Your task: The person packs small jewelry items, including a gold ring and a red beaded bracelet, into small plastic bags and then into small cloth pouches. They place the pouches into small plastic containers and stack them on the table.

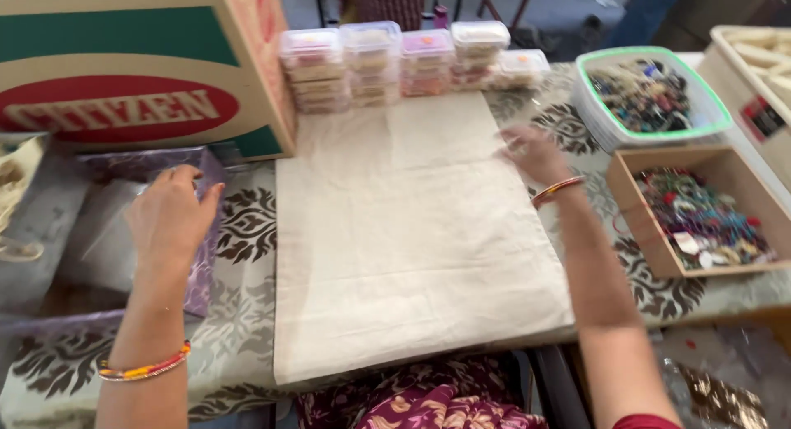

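A cream cloth [412, 231] lies flat across the middle of the table. My right hand [531, 153] rests on its right edge near the far corner, fingers spread and blurred, holding nothing that I can make out. My left hand [171, 215] reaches over a shallow purple patterned box [202, 256] at the left, its fingers curled at the box's near rim. Both wrists wear thin coloured bangles.
Stacked clear plastic boxes [395, 58] line the cloth's far edge. A large cardboard carton [140, 66] stands at back left. A green-rimmed white tub [651, 95] and a wooden tray [700, 210], both full of colourful beads and jewellery, sit at right. A patterned tablecloth [247, 223] covers the table.
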